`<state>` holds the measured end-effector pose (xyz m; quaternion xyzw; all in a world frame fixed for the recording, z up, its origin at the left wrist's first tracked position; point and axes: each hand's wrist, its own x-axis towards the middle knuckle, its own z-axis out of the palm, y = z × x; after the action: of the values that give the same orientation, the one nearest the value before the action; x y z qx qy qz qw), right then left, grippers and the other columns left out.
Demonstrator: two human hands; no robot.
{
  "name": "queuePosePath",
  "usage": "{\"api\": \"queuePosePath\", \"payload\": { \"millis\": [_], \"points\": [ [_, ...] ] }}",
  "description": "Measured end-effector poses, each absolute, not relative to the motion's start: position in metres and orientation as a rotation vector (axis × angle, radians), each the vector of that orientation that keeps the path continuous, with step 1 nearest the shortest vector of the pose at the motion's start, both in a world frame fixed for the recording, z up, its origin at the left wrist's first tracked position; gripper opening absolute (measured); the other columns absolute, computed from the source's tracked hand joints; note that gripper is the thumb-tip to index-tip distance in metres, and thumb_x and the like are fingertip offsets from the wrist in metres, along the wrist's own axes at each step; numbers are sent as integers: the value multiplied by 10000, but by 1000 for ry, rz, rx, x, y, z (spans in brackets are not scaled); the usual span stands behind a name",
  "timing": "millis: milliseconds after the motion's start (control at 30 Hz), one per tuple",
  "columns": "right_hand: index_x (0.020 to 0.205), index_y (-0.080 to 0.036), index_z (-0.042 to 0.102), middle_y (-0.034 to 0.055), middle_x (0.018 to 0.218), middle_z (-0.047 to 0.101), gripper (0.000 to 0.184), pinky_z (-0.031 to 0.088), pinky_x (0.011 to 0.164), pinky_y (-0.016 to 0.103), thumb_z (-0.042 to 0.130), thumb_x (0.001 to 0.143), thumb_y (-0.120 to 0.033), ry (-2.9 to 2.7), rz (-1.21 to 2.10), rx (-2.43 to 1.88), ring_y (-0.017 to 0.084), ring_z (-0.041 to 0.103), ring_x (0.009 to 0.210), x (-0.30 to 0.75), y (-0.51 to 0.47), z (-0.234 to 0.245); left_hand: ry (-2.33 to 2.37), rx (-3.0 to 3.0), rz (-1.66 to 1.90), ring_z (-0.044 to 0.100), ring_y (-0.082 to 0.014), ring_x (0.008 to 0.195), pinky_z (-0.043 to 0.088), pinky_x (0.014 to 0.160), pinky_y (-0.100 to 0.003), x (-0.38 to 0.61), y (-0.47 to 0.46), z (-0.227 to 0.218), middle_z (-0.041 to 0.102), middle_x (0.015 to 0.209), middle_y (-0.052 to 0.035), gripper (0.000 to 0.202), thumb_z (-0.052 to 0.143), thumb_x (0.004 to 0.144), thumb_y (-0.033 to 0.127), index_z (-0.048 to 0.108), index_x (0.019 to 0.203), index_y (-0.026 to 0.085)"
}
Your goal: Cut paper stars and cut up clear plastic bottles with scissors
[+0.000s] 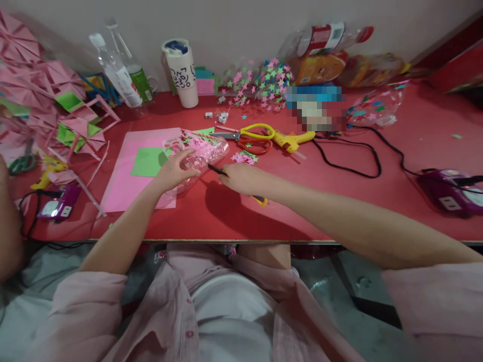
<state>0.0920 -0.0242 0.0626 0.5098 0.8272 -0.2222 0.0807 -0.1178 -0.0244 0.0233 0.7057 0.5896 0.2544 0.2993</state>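
Observation:
My left hand (173, 171) is closed round a clear plastic bottle (204, 153) lying on its side, its fingers and thumb pressing the wall. My right hand (241, 178) grips a utility knife (260, 200); the dark front end points at the bottle and the yellow rear end shows below my wrist. Whether the tip touches the plastic, I cannot tell. Under the bottle lie a pink sheet (124, 156) and a green paper square (145, 162). Just behind my right hand are pink and green paper stars (244, 158) and scissors (258, 138) with yellow and red handles.
A yellow glue gun (292, 141) trails a black cord rightward near a purple power box (451, 191). Along the wall stand a white tumbler (183, 75), clear bottles (116, 70) and star-filled plastic (273, 83). Pink paper shapes (49, 85) crowd the left, beside another person's arm (9, 226).

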Motion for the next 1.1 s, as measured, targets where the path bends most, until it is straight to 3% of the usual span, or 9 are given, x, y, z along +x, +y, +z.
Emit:
{"api": "queuePosePath", "payload": {
  "millis": [200, 533, 600, 700, 800, 967, 1100],
  "points": [
    [1074, -116, 574, 89, 737, 656, 373, 351, 517, 262, 316, 940, -349, 2576, -626, 1548, 134, 528, 479, 92, -20, 84, 1551, 1877, 663, 431, -252, 1329, 317, 1112, -437, -116, -26, 24, 469, 1447, -98, 710, 656, 687, 354, 468, 1356, 211],
    [1048, -112, 607, 95, 703, 665, 358, 376, 493, 274, 338, 917, -308, 2461, -674, 1460, 139, 529, 424, 80, -20, 73, 1583, 1942, 636, 436, -253, 1318, 304, 1118, -444, -112, -27, 25, 472, 1435, -99, 705, 655, 689, 356, 467, 1353, 214],
    [1042, -95, 617, 125, 748, 682, 350, 395, 507, 286, 348, 912, -278, 2445, -633, 1438, 164, 574, 471, 79, -24, 72, 1581, 1947, 628, 437, -249, 1315, 307, 1117, -437, -112, -28, 25, 473, 1431, -102, 711, 649, 692, 374, 463, 1356, 201],
    [1063, -64, 629, 189, 860, 700, 337, 441, 593, 314, 372, 910, -220, 2482, -465, 1392, 239, 664, 702, 76, -30, 72, 1594, 1945, 636, 449, -246, 1300, 312, 1114, -410, -110, -29, 27, 486, 1413, -128, 729, 658, 683, 362, 467, 1355, 153],
    [1090, -34, 639, 227, 946, 696, 329, 467, 662, 343, 402, 869, -94, 2515, -292, 1286, 287, 667, 873, 71, -33, 74, 1613, 1938, 639, 454, -256, 1298, 317, 1107, -427, -108, -29, 28, 491, 1414, -119, 719, 668, 674, 339, 479, 1347, 173],
    [1009, -33, 680, 167, 732, 705, 323, 478, 620, 333, 438, 797, -6, 2333, -436, 1228, 248, 678, 681, 66, -31, 78, 1637, 2001, 583, 436, -285, 1313, 299, 1117, -440, -102, -29, 31, 508, 1395, -119, 737, 683, 651, 333, 491, 1341, 164],
    [1013, -44, 670, 177, 773, 711, 307, 484, 660, 318, 452, 798, -19, 2444, -436, 1296, 248, 688, 757, 68, -29, 64, 1662, 2024, 583, 451, -272, 1302, 315, 1109, -420, -98, -29, 31, 532, 1366, -109, 719, 676, 653, 328, 502, 1333, 172]
  ]
}}
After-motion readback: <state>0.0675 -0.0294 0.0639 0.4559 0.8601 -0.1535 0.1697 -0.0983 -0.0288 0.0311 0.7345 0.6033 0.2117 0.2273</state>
